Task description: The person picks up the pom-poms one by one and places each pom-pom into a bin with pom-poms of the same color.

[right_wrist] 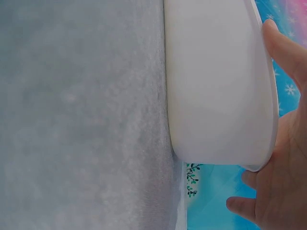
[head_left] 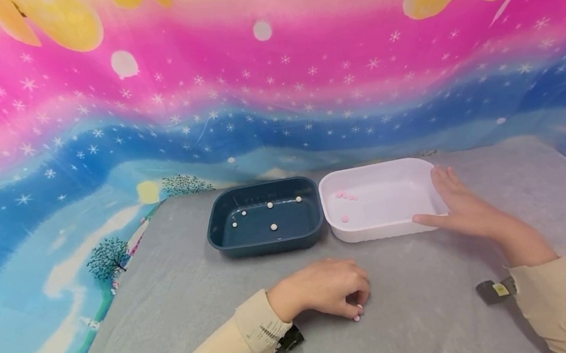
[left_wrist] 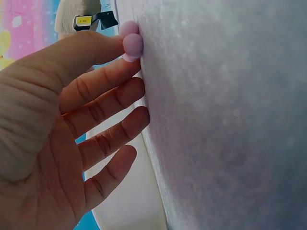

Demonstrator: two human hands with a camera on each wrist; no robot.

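Pinching pink balls are the left fingers, right fingers spread against white tub, label illegible.

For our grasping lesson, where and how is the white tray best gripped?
On the white tray, probably grip the right-end rim, coming from the right: the right hand rests there, the raised wall offers an edge, and the dark tray crowds the left end.
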